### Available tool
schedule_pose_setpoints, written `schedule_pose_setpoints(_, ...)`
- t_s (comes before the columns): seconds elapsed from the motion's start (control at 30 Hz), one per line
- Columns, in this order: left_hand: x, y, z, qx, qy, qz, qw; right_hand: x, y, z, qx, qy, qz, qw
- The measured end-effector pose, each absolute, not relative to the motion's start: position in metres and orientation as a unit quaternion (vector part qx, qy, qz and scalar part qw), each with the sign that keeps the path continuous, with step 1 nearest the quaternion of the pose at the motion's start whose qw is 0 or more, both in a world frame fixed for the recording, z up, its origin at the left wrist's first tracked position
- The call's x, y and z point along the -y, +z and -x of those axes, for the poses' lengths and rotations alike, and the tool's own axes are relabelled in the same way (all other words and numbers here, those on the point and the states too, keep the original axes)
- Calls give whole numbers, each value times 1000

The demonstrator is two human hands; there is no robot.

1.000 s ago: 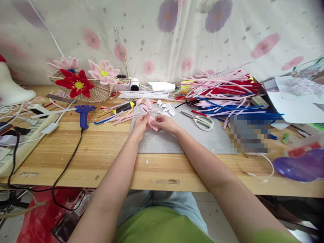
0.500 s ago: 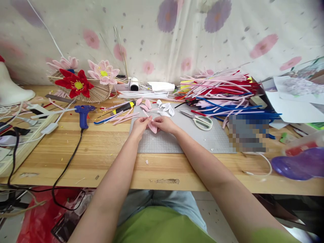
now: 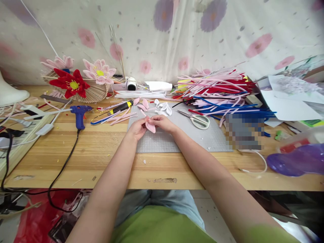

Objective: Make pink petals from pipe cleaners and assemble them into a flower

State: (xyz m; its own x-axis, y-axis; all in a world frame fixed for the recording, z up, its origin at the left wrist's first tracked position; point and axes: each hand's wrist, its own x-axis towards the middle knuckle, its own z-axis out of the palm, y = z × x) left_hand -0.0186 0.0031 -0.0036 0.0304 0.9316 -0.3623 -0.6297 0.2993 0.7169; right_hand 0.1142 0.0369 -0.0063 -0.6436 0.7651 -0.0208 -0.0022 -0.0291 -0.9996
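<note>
Pink petal [image 3: 151, 127] is over the mat [image 3: 215, 140]; your left hand [image 3: 137, 129] and right hand [image 3: 162, 123] both pinch it. If your fingers press or pull too strongly, its curved shape may become bent.

Pink petal [image 3: 151, 127] partly hidden by fingers [image 3: 155, 120]; grey object [image 3: 243, 132] pixelated; purple object [image 3: 295, 160] cut by right edge.
</note>
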Motion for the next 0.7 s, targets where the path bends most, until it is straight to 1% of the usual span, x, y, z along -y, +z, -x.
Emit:
schedule_pose_setpoints(0.23,-3,-4,19,-338,537,-115,764,-34,-5,-114,615,675,289,289)
schedule_pose_setpoints(0.37,-3,-7,16,-315,536,-132,772,-36,-6,-113,616,672,288,295)
schedule_pose_setpoints(0.43,-3,-6,16,-329,537,-162,759,-37,-8,-114,629,653,298,300)
schedule_pose_setpoints(0.5,-2,-4,17,-382,547,-214,714,-39,-9,-115,665,606,316,302)
schedule_pose_setpoints(0.53,-2,-4,18,-426,554,-245,672,-40,-9,-116,692,570,326,299)
schedule_pose_setpoints(0.63,-3,-5,25,-576,551,-347,495,-39,-4,-119,787,417,360,278)
schedule_pose_setpoints(0.7,-4,-9,30,-630,521,-412,403,-35,2,-120,835,302,382,254)
